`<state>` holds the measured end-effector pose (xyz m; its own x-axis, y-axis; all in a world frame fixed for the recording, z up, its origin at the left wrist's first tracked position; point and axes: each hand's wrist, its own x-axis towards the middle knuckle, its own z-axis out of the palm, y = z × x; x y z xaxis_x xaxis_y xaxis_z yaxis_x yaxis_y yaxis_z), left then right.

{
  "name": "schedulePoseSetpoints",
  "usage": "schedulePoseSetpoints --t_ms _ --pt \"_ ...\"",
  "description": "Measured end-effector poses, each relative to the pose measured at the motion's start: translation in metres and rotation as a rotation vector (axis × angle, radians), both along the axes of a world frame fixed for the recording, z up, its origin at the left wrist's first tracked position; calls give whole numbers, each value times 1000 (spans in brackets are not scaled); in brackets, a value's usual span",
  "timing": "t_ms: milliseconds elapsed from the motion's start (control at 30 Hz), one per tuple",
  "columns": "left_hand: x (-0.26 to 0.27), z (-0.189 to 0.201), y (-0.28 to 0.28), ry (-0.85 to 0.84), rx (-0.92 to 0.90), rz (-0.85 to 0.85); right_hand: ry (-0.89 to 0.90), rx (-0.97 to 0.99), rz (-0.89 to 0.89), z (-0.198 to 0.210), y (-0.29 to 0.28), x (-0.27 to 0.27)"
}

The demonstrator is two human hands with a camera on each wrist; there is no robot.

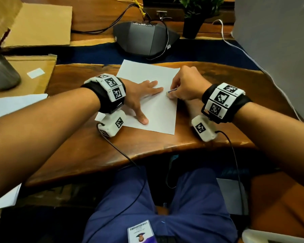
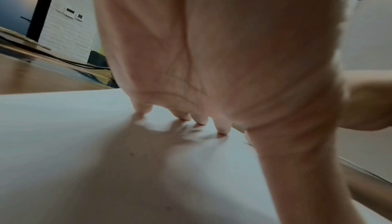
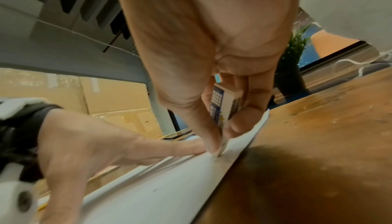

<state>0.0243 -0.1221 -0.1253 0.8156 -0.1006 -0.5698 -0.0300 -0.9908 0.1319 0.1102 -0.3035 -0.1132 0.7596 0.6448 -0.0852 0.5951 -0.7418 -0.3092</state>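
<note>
- The right hand [image 1: 188,85] pinches a small white eraser [image 3: 220,108] by its printed sleeve, between thumb and forefinger, with the bare tip pressed onto the sheet of paper [image 1: 156,113] near its right edge
- The left hand [image 1: 142,95] lies flat on the same sheet, fingers straight and spread, their tips just beside the eraser
- The eraser looks light, a little soft and grippy; a hold low on the sleeve, close to the tip, should stop it bending
- The paper is thin and limp and likely slides on the polished wooden table [image 1: 147,146]; rubbing could crease or tear it unless it is pinned close to the tip
- Well behind the sheet stand a black speakerphone [image 1: 144,37] and a potted plant [image 1: 197,14], with cardboard [image 1: 39,25] at the left and a white cable [image 1: 244,55] at the right; none of these stands in the way of the hands
</note>
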Motion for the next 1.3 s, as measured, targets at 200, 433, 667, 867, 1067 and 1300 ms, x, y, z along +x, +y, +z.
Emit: schedulePoseSetpoints --t_ms 200,433,667,867,1067,1300 --pt "0 3 -3 -18 -4 -13 87 -13 275 -8 10 -45" --pt "-2 6 -7 -8 23 -2 10 -3 202 -6 10 -27" --pt "-4 10 -10 -5 62 -5 -67 7 153 0 15 -14" --pt "-1 7 -9 -1 75 -24 1 7 147 3 10 -12" --pt "0 11 -12 3 72 -19 78 4 240 -3 8 -29" --pt "-1 11 -11 8 85 -19 65 19 282 -7 8 -38"
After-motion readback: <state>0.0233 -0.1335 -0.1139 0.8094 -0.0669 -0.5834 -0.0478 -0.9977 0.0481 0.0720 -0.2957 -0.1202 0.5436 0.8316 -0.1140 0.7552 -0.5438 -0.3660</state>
